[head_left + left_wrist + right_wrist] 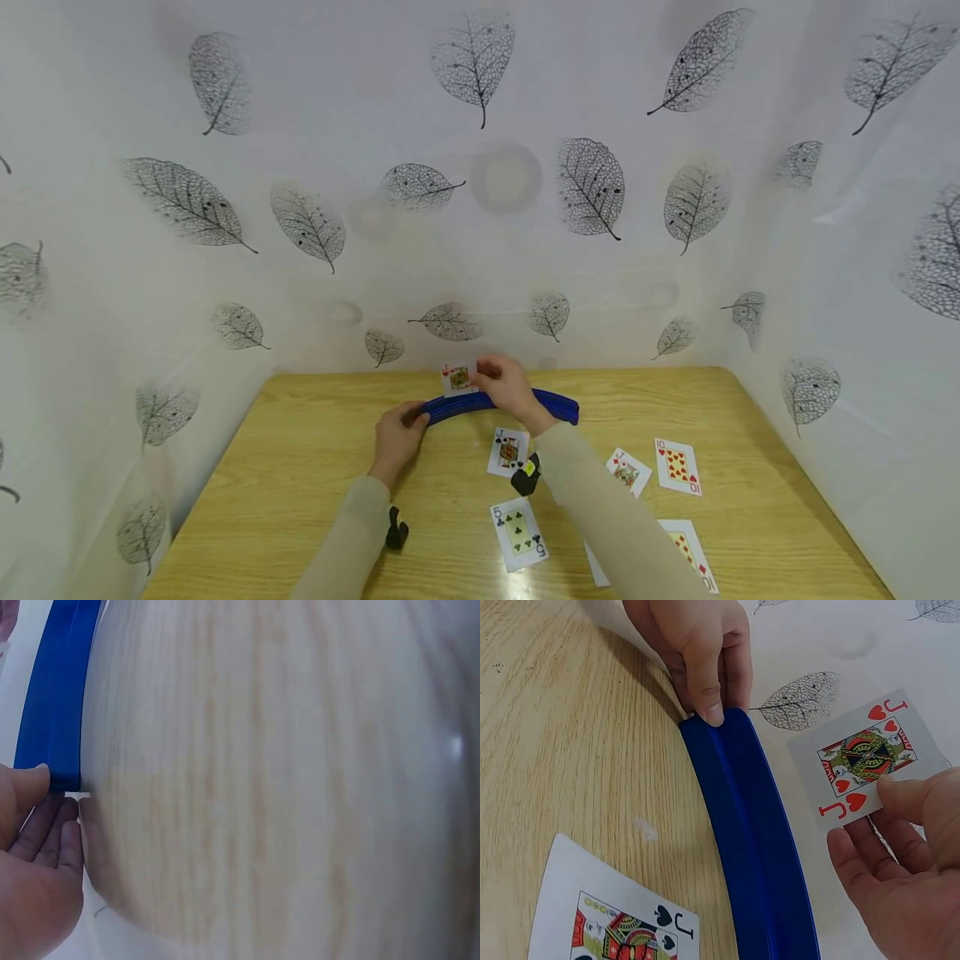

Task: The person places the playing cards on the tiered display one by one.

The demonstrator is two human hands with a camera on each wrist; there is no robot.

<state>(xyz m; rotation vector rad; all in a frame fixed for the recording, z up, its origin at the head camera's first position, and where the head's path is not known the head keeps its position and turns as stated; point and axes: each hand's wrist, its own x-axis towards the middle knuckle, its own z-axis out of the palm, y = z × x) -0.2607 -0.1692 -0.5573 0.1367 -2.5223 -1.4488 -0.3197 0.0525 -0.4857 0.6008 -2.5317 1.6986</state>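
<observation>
A curved blue card holder (457,406) with a groove along its length lies near the back of the table. My left hand (397,437) grips its left end, thumb on top and fingers at the far side, as the right wrist view shows. Between thumb and fingers, my right hand (508,390) pinches a jack of hearts (866,757) by its edge. In the head view that card is upright, face towards me, over the left half of the holder. In the right wrist view the card is apart from the holder, beyond its far side.
A jack of spades (507,452) lies face up before the holder, with a five of clubs (519,535) nearer me. To the right lie a red jack (628,473), a ten of hearts (677,467) and a ten of diamonds (690,554). A leaf-patterned curtain (510,275) borders the table.
</observation>
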